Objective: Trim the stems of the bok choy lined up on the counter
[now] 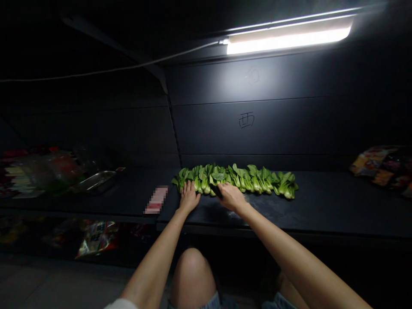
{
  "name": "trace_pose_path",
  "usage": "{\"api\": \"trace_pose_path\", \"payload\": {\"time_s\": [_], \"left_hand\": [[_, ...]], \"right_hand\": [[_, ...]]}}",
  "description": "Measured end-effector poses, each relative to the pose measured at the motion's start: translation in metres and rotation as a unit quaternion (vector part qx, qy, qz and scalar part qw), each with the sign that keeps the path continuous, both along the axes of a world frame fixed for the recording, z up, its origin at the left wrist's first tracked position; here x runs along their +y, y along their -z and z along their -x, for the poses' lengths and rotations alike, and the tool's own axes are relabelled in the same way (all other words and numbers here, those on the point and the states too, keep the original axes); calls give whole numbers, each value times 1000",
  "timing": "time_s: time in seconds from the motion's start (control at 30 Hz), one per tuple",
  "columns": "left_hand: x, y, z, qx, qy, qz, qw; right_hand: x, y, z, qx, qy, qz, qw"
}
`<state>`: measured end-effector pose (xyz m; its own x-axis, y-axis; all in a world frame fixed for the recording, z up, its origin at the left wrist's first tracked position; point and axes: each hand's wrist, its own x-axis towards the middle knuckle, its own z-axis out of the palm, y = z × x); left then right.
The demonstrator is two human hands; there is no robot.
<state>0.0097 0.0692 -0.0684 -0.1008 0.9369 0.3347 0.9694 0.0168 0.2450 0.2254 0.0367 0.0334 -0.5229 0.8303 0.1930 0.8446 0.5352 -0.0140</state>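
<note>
A long row of green bok choy [255,182] lies side by side on the dark shelf [315,206], leaves toward the back panel and pale stems toward me. At the row's left end, my left hand [189,198] rests with its fingers stretched out over the stems, holding nothing. My right hand [231,196] is closed around a slim black object [216,191] in front of the middle of the row. The object slants up and left toward the stems; its kind cannot be made out, and part of it is hidden by my fingers.
A blurred pink-and-red card [156,200] lies left of my left hand. Farther left are a metal tray [98,180] and plastic packs [58,167]. Bagged goods [383,165] stand at the far right. A lit lamp [289,38] hangs above, and my knee [193,274] is below the shelf edge.
</note>
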Motion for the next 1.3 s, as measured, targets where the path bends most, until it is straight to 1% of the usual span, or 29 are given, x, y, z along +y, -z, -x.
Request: {"api": "trace_pose_path", "payload": {"time_s": [0.23,0.43,0.7,0.93,1.13,1.3], "left_hand": [[-3,-13,-17,16,21,20,999],[-4,-17,-27,26,26,20,999],[-5,-25,-42,49,36,12,998],[-2,-25,-57,42,73,10,996],[0,-26,-66,46,79,26,995],[2,-28,-73,41,94,27,994]], "right_hand": [[-2,2,-14,12,23,2,1000],[-2,5,-28,5,27,-7,1000],[0,8,-45,4,57,-13,998],[-1,7,-56,7,73,9,997],[-1,8,-62,21,64,-10,998],[-4,6,-65,9,52,-13,999]]}}
